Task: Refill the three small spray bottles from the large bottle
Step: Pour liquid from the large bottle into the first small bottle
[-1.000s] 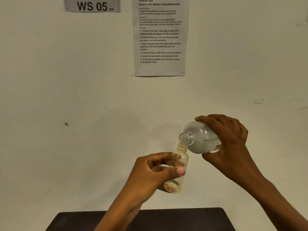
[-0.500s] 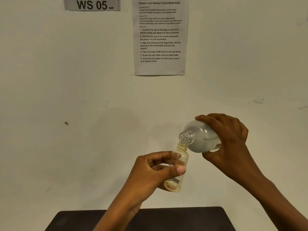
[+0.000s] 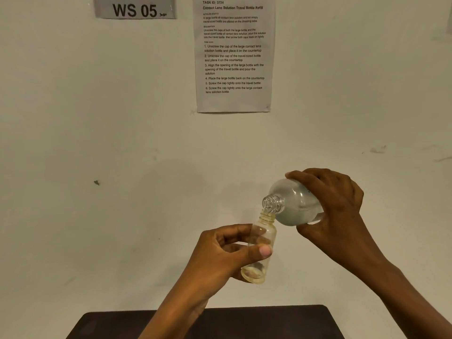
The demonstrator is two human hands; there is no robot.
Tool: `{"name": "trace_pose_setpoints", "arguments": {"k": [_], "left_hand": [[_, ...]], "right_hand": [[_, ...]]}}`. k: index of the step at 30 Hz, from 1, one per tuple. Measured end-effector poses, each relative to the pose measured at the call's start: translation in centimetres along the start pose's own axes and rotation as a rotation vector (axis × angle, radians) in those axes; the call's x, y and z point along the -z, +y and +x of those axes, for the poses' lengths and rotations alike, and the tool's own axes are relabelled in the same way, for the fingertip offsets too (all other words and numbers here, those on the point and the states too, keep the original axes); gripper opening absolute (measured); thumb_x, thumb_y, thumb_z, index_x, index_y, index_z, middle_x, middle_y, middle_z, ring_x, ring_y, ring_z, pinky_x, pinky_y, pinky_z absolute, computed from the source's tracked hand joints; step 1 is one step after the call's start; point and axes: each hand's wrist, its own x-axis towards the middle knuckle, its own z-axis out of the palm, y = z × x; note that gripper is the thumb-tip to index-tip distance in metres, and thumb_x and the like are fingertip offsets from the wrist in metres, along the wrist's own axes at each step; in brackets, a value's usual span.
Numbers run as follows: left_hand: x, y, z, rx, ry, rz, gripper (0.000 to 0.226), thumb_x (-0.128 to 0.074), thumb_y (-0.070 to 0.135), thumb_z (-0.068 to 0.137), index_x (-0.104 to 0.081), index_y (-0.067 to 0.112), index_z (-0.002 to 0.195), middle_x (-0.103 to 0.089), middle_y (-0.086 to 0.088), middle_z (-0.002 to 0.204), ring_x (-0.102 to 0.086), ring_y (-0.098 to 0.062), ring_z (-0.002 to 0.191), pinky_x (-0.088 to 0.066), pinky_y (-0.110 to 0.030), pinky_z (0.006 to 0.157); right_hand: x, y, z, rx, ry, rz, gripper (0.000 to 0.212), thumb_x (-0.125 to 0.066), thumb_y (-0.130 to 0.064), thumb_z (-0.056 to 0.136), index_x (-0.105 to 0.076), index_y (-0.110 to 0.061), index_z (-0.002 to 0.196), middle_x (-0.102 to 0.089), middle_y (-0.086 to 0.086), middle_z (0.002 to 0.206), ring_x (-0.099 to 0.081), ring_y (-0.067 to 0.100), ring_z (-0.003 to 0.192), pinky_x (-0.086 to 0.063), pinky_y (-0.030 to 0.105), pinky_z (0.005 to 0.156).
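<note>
Small bottle [image 3: 267,234] is just right of centre frame, uncapped, nearly upright; I see my left hand [image 3: 220,255] curled round it, thumb across the front. Large bottle [image 3: 296,206] tilts down, its neck at the small bottle's opening, with my right hand [image 3: 337,211] wrapped round its base.

1. Large bottle [image 3: 293,206]: clear, glossy, body looks faintly frosted; ridged screw neck.
2. Small bottle [image 3: 267,231]: clear, glossy, yellowish tint; plastic or glass, cannot tell.
3. Counter [image 3: 269,321]: dark, matt, smooth top.
4. Wall [image 3: 97,118]: off-white, matt, lightly scuffed.
5. Instruction sheet [image 3: 233,55]: matt white printed paper.
6. Sign [image 3: 134,8]: grey matt paper.
</note>
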Motion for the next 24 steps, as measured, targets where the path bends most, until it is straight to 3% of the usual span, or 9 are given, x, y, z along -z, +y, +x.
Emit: {"name": "trace_pose_setpoints", "arguments": {"k": [24], "left_hand": [[0.25,-0.14,0.11,-0.016,-0.007,-0.002,0.028,-0.073,0.028,0.06,-0.071,0.029,0.087,-0.074,0.009,0.086,-0.072,-0.012,0.077,-0.057,-0.024,0.058]], "right_hand": [[-0.07,-0.15,0.13,0.002,-0.008,-0.008,0.068,-0.06,-0.019,0.054,-0.042,-0.038,0.117,-0.053,-0.003,0.11,-0.037,0.016,0.112,-0.006,0.018,0.099]]}}
